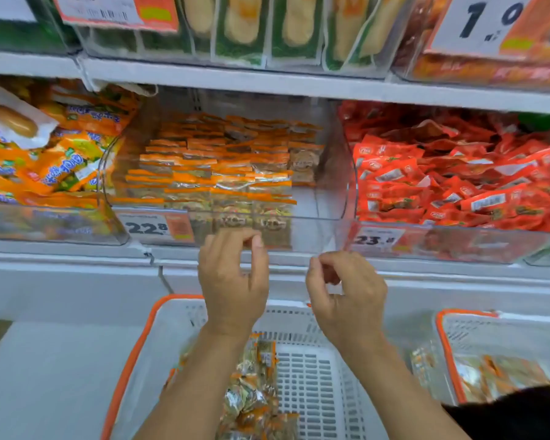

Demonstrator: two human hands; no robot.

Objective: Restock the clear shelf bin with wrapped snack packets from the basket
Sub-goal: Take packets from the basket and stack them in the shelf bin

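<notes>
— Where's the bin?
— The clear bin (331, 185) sits on the shelf ahead, packets (210, 173) stacked in its left part. My hands (232, 281) hover before it.
— And the basket?
— The basket (305, 369) lies below, under my wrists.

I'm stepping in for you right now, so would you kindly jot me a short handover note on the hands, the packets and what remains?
Left hand: fingers loosely curled, nothing in its grip, in front of the clear bin.
Right hand: the same, also empty, beside the left.
Bin: rows of orange-topped packets fill its left and middle; the right front is bare.
Basket below the hands holds more packets.
Left to do: move those packets into the bare part of the bin.
</notes>
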